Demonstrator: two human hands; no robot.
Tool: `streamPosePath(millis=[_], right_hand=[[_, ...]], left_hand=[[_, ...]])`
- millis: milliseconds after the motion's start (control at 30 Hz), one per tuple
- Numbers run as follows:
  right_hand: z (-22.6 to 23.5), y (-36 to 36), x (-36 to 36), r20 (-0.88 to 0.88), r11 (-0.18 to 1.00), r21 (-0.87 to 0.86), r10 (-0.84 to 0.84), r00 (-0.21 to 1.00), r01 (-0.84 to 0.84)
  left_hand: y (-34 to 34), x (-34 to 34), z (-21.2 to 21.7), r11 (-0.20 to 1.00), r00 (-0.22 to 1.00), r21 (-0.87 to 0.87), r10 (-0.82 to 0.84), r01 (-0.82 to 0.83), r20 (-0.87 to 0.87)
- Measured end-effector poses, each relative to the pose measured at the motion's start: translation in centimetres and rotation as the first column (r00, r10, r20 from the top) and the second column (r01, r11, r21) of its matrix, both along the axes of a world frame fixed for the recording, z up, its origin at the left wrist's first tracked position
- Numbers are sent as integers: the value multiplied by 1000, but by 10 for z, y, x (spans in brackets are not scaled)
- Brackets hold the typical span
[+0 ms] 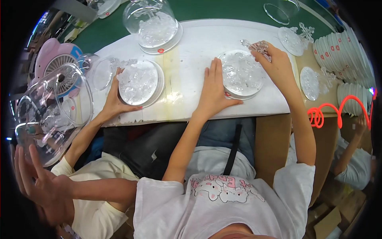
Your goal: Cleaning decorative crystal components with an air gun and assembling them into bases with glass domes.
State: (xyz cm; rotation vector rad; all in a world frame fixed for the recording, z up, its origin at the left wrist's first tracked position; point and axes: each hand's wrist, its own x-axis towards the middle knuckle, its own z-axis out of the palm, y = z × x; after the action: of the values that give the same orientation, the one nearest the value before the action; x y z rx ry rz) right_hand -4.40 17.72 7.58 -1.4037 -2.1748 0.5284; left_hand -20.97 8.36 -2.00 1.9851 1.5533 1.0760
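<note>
In front of me on the white board lies a round white base [241,73] topped with clear, crinkled ice-like plastic. My left hand [214,89] rests against its left side, fingers stretched straight and thumb spread along the near edge. Over the base's far right edge, my right hand [274,59] pinches a clear branched plastic piece, snowflake-like in shape [258,47]. Whether that piece touches the base I cannot tell. Just beyond my right hand lies a clear crinkled disc [291,41] with a snowflake-shaped piece [306,32] by it.
A co-worker at left has one hand [112,97] on a similar base [139,83] and the other raising a clear dome [55,115]. A domed base [159,34] stands at the back. Stacked white discs [338,51], a red coiled hose [338,109] and a pink fan [59,67] flank the board.
</note>
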Motion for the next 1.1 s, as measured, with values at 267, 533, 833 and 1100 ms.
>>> streamPosePath(millis=[267,533,833,1100], right_hand=[[-11,-7,42,-365,930,-277,132,922,-243],[-29,-29,51,-135,964,-153,197,971,-216],[-39,-34,51,7,971,5,238,971,-238],[-41,-34,43,-74,978,-27,206,976,-209]], left_hand=[[1,8,-3,999,999,12,42,-43,33],[2,6,2,998,996,7,67,-67,55],[2,8,4,997,997,3,77,-77,28],[-2,2,10,995,991,-17,100,-99,92]])
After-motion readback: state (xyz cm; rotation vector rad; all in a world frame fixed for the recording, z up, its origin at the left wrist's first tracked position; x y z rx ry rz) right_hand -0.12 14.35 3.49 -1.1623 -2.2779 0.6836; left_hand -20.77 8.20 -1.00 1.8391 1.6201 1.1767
